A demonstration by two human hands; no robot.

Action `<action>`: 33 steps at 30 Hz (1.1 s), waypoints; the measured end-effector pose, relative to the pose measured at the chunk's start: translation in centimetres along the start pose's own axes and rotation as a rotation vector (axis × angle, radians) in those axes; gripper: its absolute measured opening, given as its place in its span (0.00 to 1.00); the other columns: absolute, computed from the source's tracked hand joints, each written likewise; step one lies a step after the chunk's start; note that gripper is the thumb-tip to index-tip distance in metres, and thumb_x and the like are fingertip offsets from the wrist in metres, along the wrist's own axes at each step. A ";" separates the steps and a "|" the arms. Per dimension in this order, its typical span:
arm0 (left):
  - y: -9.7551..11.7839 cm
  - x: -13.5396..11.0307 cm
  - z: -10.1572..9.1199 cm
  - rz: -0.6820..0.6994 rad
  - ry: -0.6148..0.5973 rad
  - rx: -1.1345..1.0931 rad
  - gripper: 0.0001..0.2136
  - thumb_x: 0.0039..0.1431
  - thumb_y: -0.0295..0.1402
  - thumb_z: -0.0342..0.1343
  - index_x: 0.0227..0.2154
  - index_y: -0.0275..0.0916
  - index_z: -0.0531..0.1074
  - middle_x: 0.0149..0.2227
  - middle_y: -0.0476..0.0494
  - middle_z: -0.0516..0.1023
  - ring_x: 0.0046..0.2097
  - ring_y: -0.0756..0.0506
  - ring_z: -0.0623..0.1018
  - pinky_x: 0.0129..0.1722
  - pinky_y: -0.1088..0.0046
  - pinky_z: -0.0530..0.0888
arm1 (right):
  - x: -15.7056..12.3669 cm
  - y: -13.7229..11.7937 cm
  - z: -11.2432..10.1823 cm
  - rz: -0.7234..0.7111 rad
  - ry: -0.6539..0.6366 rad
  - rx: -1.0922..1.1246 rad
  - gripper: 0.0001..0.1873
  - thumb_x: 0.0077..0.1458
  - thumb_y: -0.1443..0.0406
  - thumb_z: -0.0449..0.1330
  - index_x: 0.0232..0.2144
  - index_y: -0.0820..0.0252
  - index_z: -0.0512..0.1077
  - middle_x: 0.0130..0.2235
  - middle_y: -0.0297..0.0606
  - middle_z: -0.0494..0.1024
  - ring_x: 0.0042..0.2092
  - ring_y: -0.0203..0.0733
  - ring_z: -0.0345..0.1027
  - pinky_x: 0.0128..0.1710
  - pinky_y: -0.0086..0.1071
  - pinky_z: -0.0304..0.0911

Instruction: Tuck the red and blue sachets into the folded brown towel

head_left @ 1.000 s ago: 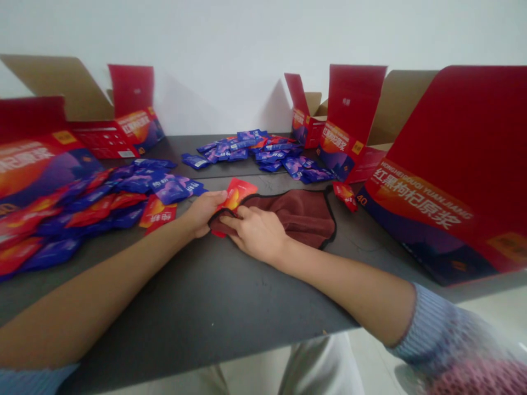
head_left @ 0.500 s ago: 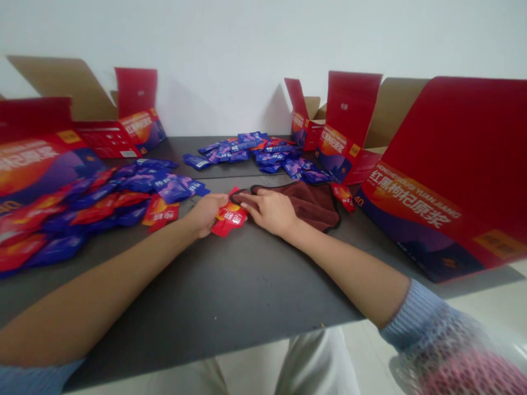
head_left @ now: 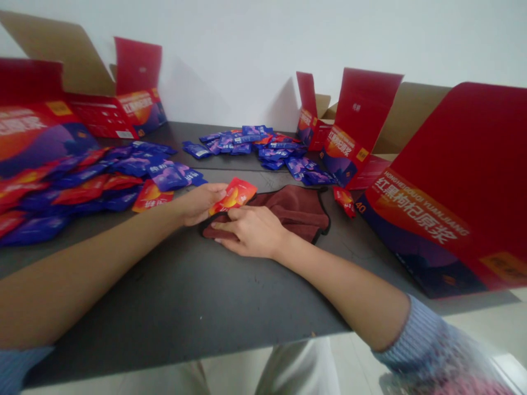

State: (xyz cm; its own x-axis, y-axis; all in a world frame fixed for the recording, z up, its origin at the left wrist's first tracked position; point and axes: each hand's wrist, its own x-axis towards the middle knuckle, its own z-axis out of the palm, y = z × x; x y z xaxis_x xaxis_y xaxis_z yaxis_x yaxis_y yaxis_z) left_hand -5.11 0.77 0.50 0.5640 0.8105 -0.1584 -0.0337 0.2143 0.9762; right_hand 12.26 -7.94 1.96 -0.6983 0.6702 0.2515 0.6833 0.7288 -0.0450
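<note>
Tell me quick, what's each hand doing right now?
Left hand: closed, holding a red-orange packet by its edge.
Right hand: on the brown cloth; whether it's gripping or just pressing can't be told.

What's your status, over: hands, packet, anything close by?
Left hand holding red packet. Right hand on brown cloth. Second packet lying between cloth and box.

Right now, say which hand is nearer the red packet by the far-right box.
Right. The right hand is on the brown cloth, left of that packet; the left hand, holding another red packet, is farther left.
</note>
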 end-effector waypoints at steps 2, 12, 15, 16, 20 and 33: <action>0.1 0.0 -0.1 -0.014 -0.044 0.003 0.13 0.52 0.36 0.66 0.37 0.33 0.75 0.32 0.40 0.80 0.32 0.46 0.77 0.30 0.76 0.75 | 0.0 -0.1 0.1 -0.009 0.003 -0.005 0.23 0.66 0.52 0.49 0.55 0.51 0.73 0.45 0.40 0.78 0.42 0.43 0.72 0.33 0.34 0.61; -0.1 0.1 0.1 0.014 0.012 -0.008 0.11 0.51 0.34 0.66 0.35 0.33 0.76 0.33 0.40 0.81 0.32 0.46 0.78 0.30 0.74 0.76 | -0.1 -0.7 0.5 0.110 0.074 -0.080 0.24 0.67 0.49 0.46 0.50 0.49 0.77 0.45 0.40 0.78 0.46 0.46 0.72 0.35 0.34 0.62; 0.0 0.1 0.8 0.013 0.075 0.000 0.10 0.53 0.30 0.63 0.38 0.33 0.76 0.34 0.40 0.81 0.33 0.45 0.79 0.30 0.74 0.76 | 0.0 -0.3 -0.3 0.197 0.086 -0.114 0.25 0.67 0.49 0.47 0.48 0.52 0.78 0.43 0.41 0.80 0.44 0.45 0.73 0.34 0.34 0.61; 0.1 0.1 1.1 0.001 0.100 0.003 0.09 0.55 0.28 0.61 0.39 0.33 0.76 0.35 0.39 0.81 0.33 0.45 0.79 0.30 0.74 0.76 | 0.1 0.0 -0.6 0.242 0.090 -0.127 0.25 0.67 0.49 0.46 0.46 0.53 0.78 0.42 0.41 0.80 0.43 0.45 0.73 0.34 0.34 0.61; 0.1 0.2 2.0 -0.032 0.228 0.017 0.11 0.58 0.22 0.53 0.41 0.32 0.77 0.33 0.38 0.81 0.31 0.45 0.80 0.30 0.73 0.76 | 0.2 2.0 -1.3 0.475 0.106 -0.201 0.30 0.67 0.48 0.44 0.36 0.59 0.80 0.37 0.43 0.81 0.39 0.46 0.74 0.31 0.34 0.58; -0.4 0.4 2.1 -0.009 0.273 0.006 0.09 0.58 0.22 0.50 0.31 0.32 0.76 0.25 0.42 0.78 0.25 0.48 0.76 0.27 0.75 0.73 | -0.1 1.1 -0.9 0.382 0.017 -0.208 0.25 0.66 0.50 0.47 0.49 0.55 0.76 0.41 0.42 0.80 0.42 0.46 0.72 0.33 0.34 0.58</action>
State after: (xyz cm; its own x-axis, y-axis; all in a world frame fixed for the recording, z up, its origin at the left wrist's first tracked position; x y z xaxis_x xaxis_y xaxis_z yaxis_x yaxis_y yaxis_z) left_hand -3.19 -0.14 0.31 0.3209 0.9257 -0.2005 -0.0247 0.2198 0.9752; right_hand 13.31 -7.33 2.72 -0.3850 0.8825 0.2702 0.9214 0.3844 0.0575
